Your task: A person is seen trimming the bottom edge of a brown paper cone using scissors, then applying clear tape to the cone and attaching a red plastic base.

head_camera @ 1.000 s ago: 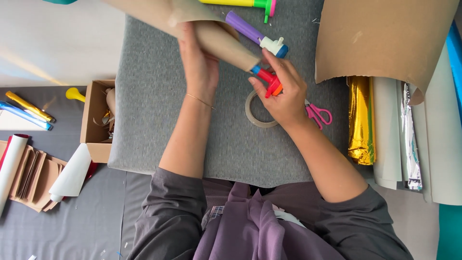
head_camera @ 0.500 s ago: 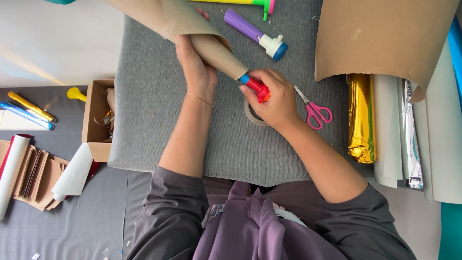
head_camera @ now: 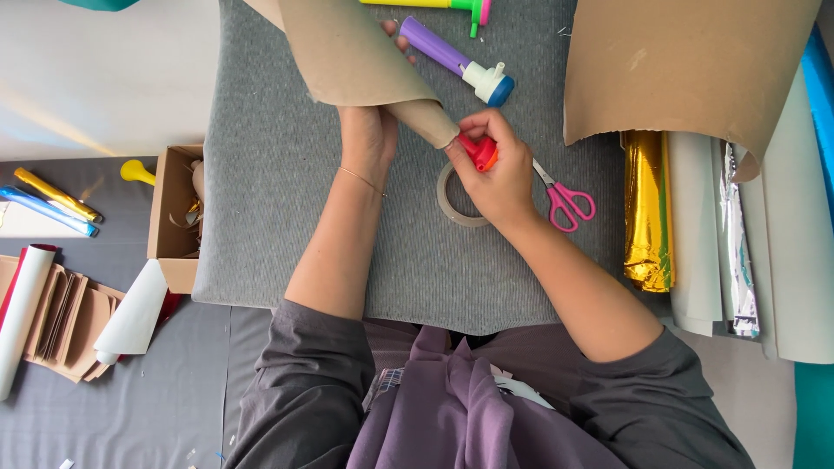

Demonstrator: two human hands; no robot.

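I am pinching the red end point(head_camera: 479, 150) at centre frame in my closed right hand point(head_camera: 499, 178), my left hand point(head_camera: 368, 130) gripping the brown paper cone point(head_camera: 365, 69) above; a loosening grip could let it unroll.

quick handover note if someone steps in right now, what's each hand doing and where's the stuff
Left hand: gripping the brown paper rolled around a toy horn, near its narrow end.
Right hand: fingers pinching the red tip that sticks out of the paper.
Tape roll lies on the grey pad under the right hand; pink scissors just beside it; purple horn above, unwrapped.
Done: paper rolled into a cone around the horn.
Left: no tape visible on the paper; the tip is uncovered.
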